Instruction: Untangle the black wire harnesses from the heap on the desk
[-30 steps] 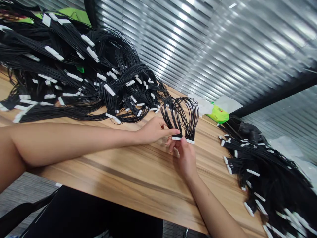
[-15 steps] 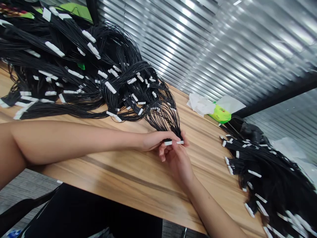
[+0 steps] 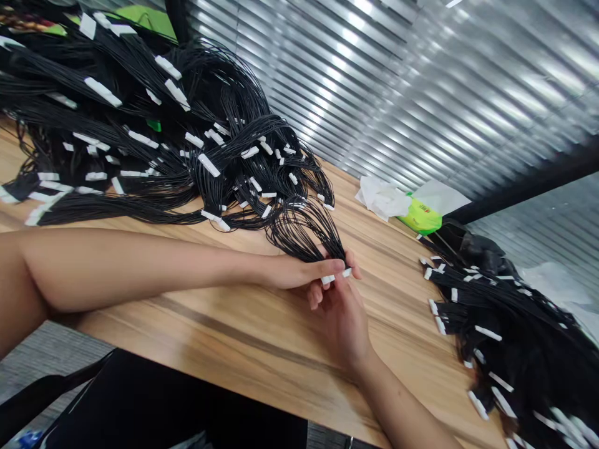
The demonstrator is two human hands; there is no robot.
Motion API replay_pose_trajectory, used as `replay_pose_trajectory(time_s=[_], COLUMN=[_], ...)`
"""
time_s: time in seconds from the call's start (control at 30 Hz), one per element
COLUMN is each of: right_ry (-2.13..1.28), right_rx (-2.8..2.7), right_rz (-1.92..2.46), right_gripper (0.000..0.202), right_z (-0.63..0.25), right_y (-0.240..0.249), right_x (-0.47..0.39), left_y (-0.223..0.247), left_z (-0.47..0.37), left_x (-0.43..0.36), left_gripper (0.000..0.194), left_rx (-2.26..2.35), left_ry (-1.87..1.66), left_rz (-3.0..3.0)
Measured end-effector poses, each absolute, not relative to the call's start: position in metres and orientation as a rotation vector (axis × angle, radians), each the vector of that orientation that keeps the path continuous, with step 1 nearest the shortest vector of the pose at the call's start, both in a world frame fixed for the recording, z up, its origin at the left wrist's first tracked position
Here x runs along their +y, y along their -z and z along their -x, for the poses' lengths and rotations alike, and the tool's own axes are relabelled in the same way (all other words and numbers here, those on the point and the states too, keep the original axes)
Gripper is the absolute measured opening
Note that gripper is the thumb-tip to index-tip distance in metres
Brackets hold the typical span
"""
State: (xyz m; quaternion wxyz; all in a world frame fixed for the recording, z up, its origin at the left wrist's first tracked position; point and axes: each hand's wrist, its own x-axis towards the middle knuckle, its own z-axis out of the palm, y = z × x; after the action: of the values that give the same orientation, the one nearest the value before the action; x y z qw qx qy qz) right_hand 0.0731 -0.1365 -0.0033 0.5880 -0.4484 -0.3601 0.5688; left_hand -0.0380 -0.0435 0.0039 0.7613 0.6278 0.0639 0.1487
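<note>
Over the wooden table, my left hand [image 3: 302,272] reaches in from the left, its thumb pressed on the end of a looped bundle of thin black cables [image 3: 303,232]. Facing it from below, my right hand [image 3: 345,315] pinches the same end, fingers curled around the white connectors [image 3: 347,272]. Two white ends show beside the left thumb, slightly apart and tilted. The left fingers are partly hidden behind the cables and the right hand. The bundle's loops run back toward a large pile of black cables [image 3: 224,93] with white connectors.
Another heap of black cables with white ends [image 3: 515,337] lies on the right of the wooden table [image 3: 243,330]. A green packet [image 3: 423,215] and white tissue [image 3: 381,196] sit at the back edge, before a ribbed metallic wall [image 3: 355,81].
Both hands have shifted slightly right and down with the cable end. The held white connectors now tilt and sit closer together. The held loops have separated from the small loop behind them.
</note>
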Motion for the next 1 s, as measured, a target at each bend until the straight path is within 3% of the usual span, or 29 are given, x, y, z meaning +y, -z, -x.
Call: replay_pose_trajectory(time_s=[0.23,0.5,0.67,0.87,1.0], right_ry=[-1.322,-1.169,-1.023,-1.011,-1.099], right_rx=[-0.895,-0.818,-0.892,-0.94,-0.987], right_rz=[1.094,1.084,1.146,1.179,1.217], right_gripper=[0.038,0.034,0.035,0.036,0.035], right_z=[-0.078,-0.08,-0.096,-0.104,-0.105], right_y=[0.002,0.008,0.012,0.013,0.013], right_x=[-0.136,-0.124,-0.11,-0.114,-0.12], left_y=[-0.002,0.007,0.001,-0.006,-0.007], left_z=[0.041,0.036,0.041,0.047,0.045], left_x=[-0.047,-0.034,-0.021,-0.021,-0.013], left_gripper=[0.066,0.082,0.057,0.034,0.017], left_rx=[0.103,0.38,0.63,0.294,0.45], left_ry=[-0.453,-0.371,-0.629,-1.226,-1.327], left_rz=[-1.455,-1.664,-2.078,-2.389,-2.616])
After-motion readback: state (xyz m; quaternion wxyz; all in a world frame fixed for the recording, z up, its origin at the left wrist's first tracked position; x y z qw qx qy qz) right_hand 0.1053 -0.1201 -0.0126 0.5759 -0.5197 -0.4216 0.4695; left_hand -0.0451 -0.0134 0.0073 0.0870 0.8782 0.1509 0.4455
